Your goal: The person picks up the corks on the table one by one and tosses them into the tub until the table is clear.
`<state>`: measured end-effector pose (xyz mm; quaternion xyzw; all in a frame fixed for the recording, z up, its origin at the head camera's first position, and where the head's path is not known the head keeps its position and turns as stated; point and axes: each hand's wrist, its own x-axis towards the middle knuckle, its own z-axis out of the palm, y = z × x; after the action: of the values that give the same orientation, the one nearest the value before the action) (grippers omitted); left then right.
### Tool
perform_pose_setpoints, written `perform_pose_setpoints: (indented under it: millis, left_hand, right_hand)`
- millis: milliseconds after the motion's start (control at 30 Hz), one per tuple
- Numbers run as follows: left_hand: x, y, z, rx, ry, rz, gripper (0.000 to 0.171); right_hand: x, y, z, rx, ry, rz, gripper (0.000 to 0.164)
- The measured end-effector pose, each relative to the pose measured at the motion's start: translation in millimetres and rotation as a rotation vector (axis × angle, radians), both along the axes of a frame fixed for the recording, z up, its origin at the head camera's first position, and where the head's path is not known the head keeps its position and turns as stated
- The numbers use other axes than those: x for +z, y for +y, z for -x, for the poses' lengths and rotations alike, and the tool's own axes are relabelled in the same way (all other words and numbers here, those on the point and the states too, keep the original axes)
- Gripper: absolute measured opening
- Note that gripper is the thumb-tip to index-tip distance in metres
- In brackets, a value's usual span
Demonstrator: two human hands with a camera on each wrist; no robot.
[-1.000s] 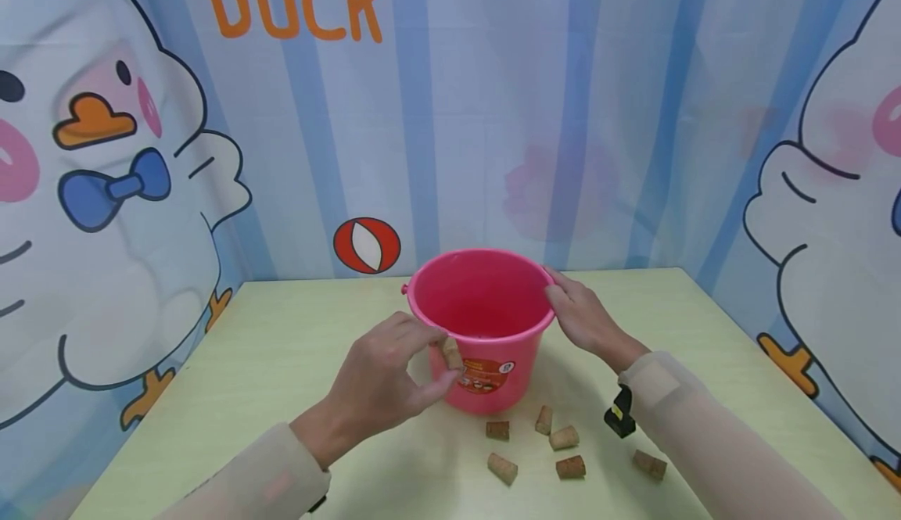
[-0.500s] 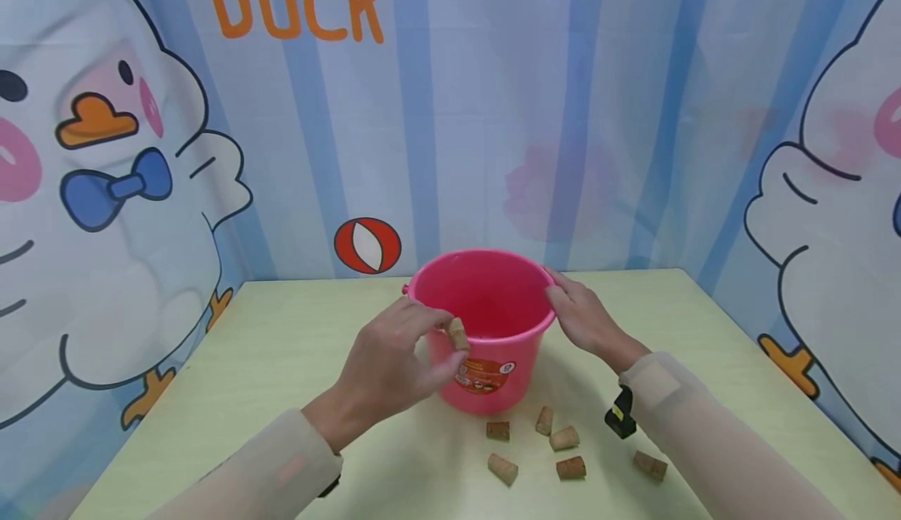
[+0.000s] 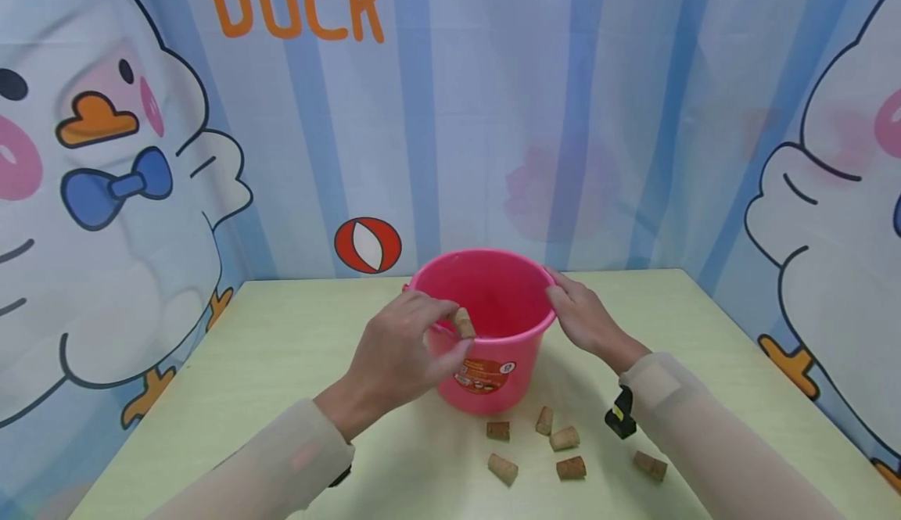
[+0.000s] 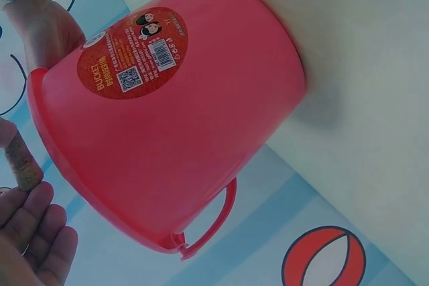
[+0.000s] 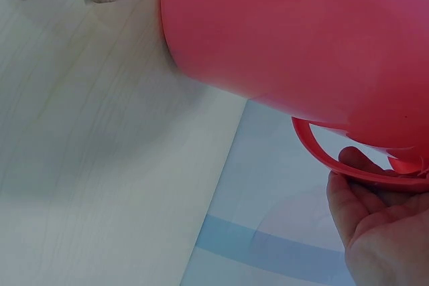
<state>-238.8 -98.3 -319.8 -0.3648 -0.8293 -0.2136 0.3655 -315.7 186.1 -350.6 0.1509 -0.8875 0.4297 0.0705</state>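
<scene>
Between thumb and fingertips my left hand (image 3: 401,352) pinches a tan cork (image 3: 462,323), held at the near left rim of a pink bucket (image 3: 521,360). In the left wrist view, the cork (image 4: 23,162) is just outside the bucket's mouth. My right hand (image 3: 584,317) grips the bucket's right rim, thumb on the near side. The right wrist view has the fingers of that hand (image 5: 382,232) around the red handle (image 5: 315,145), which hangs along the bucket's side. The bucket stands upright on the table; its bottom is hidden from the head view.
Several loose corks (image 3: 565,438) lie on the pale table (image 3: 281,364) in front of the bucket, one cork (image 3: 650,465) farther right beside the right sleeve. A printed duck curtain (image 3: 479,113) hangs behind the table's far edge and along both sides.
My left hand has moved up and slightly right with the cork, from in front of the bucket's wall to its rim. The right hand and bucket stay in place.
</scene>
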Motion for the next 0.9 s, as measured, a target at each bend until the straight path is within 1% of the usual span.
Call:
perform_pose_setpoints:
  millis: [333, 433, 567, 733, 833, 900]
  left_hand:
    - [5.8, 6, 6.4, 0.018, -0.037, -0.003, 0.024]
    - [7.1, 8, 7.8, 0.031, -0.052, -0.007, 0.026]
    - [7.4, 11, 10.7, 0.038, -0.07, -0.015, 0.027]
    - [7.9, 14, 14.1, 0.047, -0.088, -0.011, 0.025]
    - [8.2, 15, 15.1, 0.069, -0.116, -0.003, 0.023]
    - [8.2, 17, 15.9, 0.081, -0.149, -0.006, 0.023]
  right_hand:
    - [0.6, -1, -0.3, -0.008, -0.005, -0.005, 0.058]
    - [0.5, -1, -0.4, -0.01, -0.009, -0.002, 0.058]
    - [0.6, -1, -0.4, -0.01, -0.009, 0.0, 0.058]
    - [0.6, -1, -0.5, -0.005, -0.009, 0.0, 0.058]
    - [0.3, -1, -0.3, -0.003, -0.01, -0.002, 0.058]
    - [0.1, -1, -0.1, -0.003, -0.011, -0.003, 0.059]
